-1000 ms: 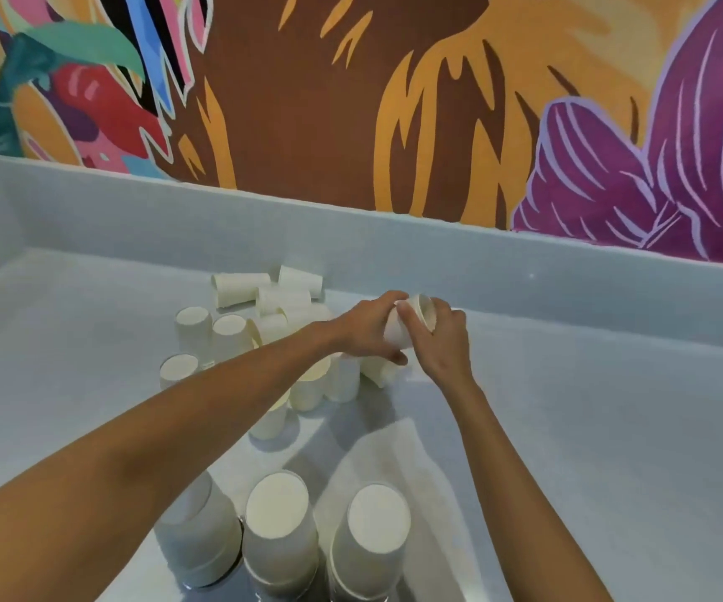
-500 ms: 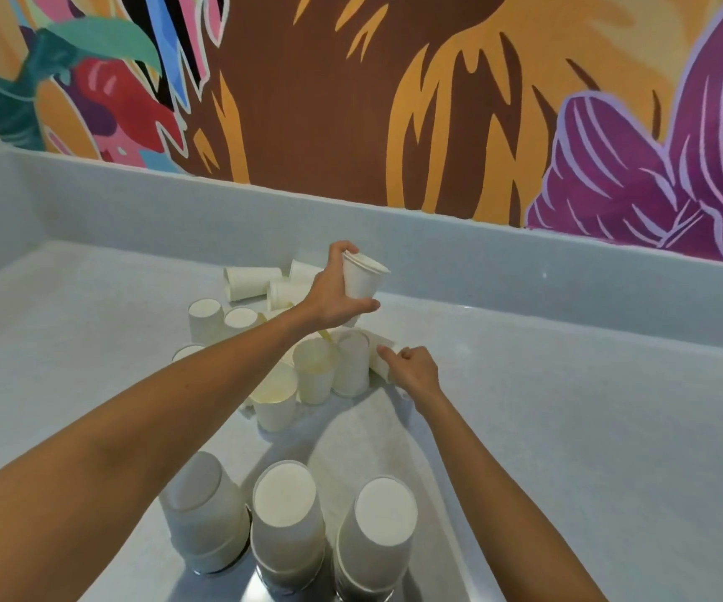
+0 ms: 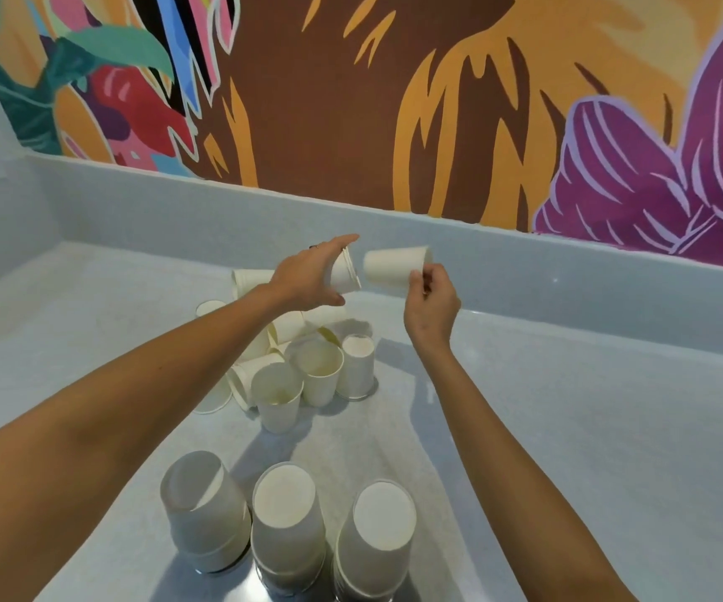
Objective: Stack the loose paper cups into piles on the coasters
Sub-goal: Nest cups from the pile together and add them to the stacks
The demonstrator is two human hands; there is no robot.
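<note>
While hands (image 3: 307, 280) grip cups (image 3: 396, 269), upright cups (image 3: 277, 397) stand empty.

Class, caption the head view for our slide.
Left hand holds a cup, right hand a second cup, above loose cups.

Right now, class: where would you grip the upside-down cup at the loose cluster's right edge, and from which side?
Probably the upside-down cup by its upper wall, from above-right: it stands rim-down, narrow base up, with another cup close on its left.
</note>
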